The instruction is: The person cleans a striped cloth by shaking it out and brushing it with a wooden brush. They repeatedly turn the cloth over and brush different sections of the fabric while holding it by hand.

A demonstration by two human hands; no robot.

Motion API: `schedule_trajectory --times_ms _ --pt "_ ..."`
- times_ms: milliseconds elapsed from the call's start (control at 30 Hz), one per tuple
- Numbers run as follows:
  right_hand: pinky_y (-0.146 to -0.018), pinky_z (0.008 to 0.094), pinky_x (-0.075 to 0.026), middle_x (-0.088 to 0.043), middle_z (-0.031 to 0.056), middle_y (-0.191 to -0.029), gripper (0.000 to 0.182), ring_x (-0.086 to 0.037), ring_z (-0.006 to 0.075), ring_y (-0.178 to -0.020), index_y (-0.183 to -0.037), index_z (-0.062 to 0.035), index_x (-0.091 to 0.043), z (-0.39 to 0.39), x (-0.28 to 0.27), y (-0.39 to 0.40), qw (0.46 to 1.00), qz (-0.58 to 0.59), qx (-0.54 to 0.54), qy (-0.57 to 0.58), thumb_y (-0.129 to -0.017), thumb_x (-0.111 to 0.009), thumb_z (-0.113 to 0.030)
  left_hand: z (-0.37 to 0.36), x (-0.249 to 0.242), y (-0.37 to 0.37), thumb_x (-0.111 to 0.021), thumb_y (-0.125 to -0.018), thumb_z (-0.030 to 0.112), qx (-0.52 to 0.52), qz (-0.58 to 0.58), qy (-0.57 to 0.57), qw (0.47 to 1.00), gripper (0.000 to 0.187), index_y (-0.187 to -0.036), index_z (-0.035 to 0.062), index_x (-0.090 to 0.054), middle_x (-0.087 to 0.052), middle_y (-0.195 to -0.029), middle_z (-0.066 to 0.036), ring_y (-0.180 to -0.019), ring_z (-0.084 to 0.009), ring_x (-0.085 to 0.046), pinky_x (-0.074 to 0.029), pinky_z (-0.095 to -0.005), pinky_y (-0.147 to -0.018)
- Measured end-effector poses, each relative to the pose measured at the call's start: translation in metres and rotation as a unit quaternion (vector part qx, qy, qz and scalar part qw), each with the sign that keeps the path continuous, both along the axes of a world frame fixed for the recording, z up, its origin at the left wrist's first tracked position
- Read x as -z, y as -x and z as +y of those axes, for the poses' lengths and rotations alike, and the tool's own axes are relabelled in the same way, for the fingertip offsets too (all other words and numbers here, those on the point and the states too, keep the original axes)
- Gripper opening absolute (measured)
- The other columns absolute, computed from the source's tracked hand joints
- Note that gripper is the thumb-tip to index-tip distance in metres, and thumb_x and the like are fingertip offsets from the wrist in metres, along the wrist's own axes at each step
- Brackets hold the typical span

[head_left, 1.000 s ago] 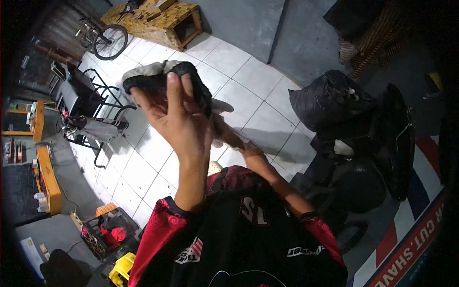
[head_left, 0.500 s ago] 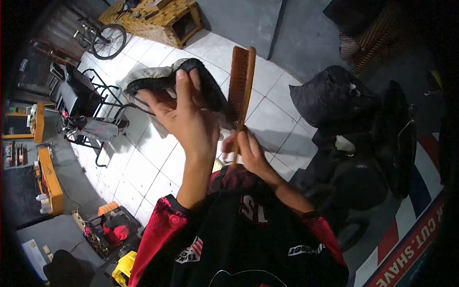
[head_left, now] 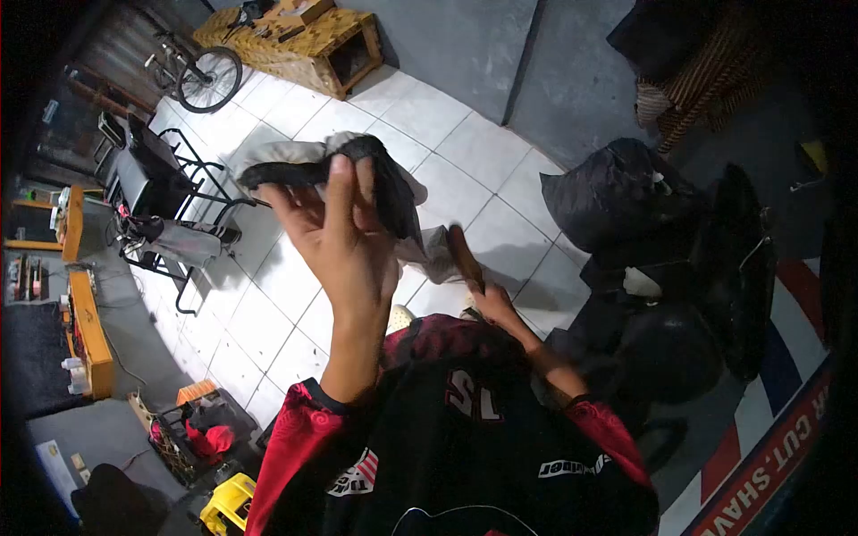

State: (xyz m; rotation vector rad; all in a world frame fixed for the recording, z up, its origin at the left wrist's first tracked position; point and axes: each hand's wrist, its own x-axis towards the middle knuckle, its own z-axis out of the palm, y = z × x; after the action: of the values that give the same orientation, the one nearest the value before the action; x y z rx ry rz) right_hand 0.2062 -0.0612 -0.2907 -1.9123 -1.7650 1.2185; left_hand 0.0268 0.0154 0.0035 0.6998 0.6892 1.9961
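My left hand [head_left: 353, 241] is raised in the middle, its fingers hooked into the curve of a light grey cloth with a thick black band [head_left: 391, 174]. The cloth's pale lower part hangs down behind my wrist. Lower and to the right, my right hand [head_left: 492, 304] is closed round the handle of a wooden brush [head_left: 464, 255]. The brush is seen nearly end-on, so its bristles are hidden. Its head overlaps the hanging end of the cloth in this view.
White floor tiles [head_left: 456, 188] lie beyond my hands. To the left stands a black chair [head_left: 147, 170] with a metal frame; a bicycle [head_left: 208, 80] and a woven-patterned bench [head_left: 295, 40] are at the back. A stuffed black bag [head_left: 603, 192] sits at the right.
The brush has swung down from upright, its head dropping towards the cloth's hanging end. My right hand has moved slightly right and down; my left hand still holds the cloth.
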Motion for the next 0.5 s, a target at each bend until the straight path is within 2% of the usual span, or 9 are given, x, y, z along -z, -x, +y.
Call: schedule_trajectory --times_ms 33,100,167,233,333,400,500 --pt "-0.065 0.0369 -0.046 -0.057 0.0209 -0.089 0.064 -0.060 0.0255 -0.080 -0.115 0.0028 -0.041 0.002 -0.042 0.006 0.997 0.033 0.064 -0.007 -0.073 -0.065 -0.039 -0.003 0.005 -0.005 -0.053 -0.082 -0.006 0.007 -0.011 0.029 0.999 0.032 -0.109 0.0057 -0.039 -0.051 -0.098 -0.009 -0.087 -0.0168 -0.057 -0.051 -0.0273 -0.076" --pt "-0.068 0.0358 -0.046 -0.055 0.0180 -0.087 0.067 -0.058 0.0244 -0.083 -0.109 0.0019 -0.041 0.012 -0.085 0.021 0.992 0.036 0.044 -0.112 -0.067 -0.073 -0.038 -0.007 0.013 -0.014 -0.054 -0.081 -0.006 0.023 -0.031 0.086 0.996 0.032 -0.107 0.0046 -0.040 -0.051 -0.096 -0.009 -0.086 -0.0163 -0.056 -0.051 -0.0268 -0.074" --pt "-0.088 0.0403 -0.039 -0.049 0.0214 -0.109 0.083 -0.051 0.0295 -0.102 -0.120 0.0018 -0.035 0.018 -0.103 0.034 0.988 0.087 0.057 -0.116 -0.063 -0.077 -0.041 -0.007 0.036 -0.015 -0.056 -0.080 -0.005 0.064 -0.013 0.109 0.992 0.032 -0.107 0.0028 -0.039 -0.050 -0.097 -0.009 -0.086 -0.0174 -0.056 -0.050 -0.0279 -0.074" --pt "-0.082 0.0392 -0.042 -0.051 0.0202 -0.102 0.075 -0.053 0.0281 -0.097 -0.117 0.0030 -0.035 0.020 -0.133 0.051 0.961 0.156 0.091 -0.210 -0.065 -0.076 -0.032 -0.007 0.053 -0.018 -0.059 -0.079 -0.005 0.074 0.011 0.148 0.986 0.033 -0.104 0.0017 -0.038 -0.048 -0.098 -0.010 -0.086 -0.0181 -0.055 -0.050 -0.0289 -0.074" --pt "-0.073 0.0367 -0.045 -0.054 0.0175 -0.091 0.058 -0.057 0.0264 -0.085 -0.109 0.0025 -0.037 0.022 -0.148 0.062 0.934 0.212 0.186 -0.220 -0.070 -0.073 -0.022 -0.013 0.062 -0.022 -0.061 -0.078 -0.003 0.112 0.027 0.177 0.978 0.037 -0.105 0.0007 -0.035 -0.047 -0.100 -0.011 -0.089 -0.0194 -0.055 -0.050 -0.0303 -0.075" --pt "-0.053 0.0270 -0.039 -0.043 0.0029 -0.063 0.034 -0.045 0.0127 -0.057 -0.085 -0.0031 -0.039 0.029 -0.138 0.060 0.907 0.178 0.225 -0.308 -0.074 -0.068 -0.017 -0.015 0.071 -0.017 -0.062 -0.077 -0.003 0.111 0.058 0.205 0.971 0.041 -0.107 -0.0007 -0.034 -0.048 -0.097 -0.010 -0.086 -0.0191 -0.056 -0.050 -0.0306 -0.073" --pt "-0.053 0.0244 -0.037 -0.046 0.0030 -0.066 0.024 -0.042 0.0092 -0.058 -0.080 -0.0031 -0.038 0.031 -0.141 0.042 0.916 0.195 0.190 -0.293 -0.079 -0.061 -0.009 -0.012 0.095 0.008 -0.063 -0.076 -0.002 0.113 0.112 0.196 0.968 0.044 -0.108 -0.0015 -0.033 -0.048 -0.094 -0.009 -0.082 -0.0190 -0.057 -0.051 -0.0296 -0.071"
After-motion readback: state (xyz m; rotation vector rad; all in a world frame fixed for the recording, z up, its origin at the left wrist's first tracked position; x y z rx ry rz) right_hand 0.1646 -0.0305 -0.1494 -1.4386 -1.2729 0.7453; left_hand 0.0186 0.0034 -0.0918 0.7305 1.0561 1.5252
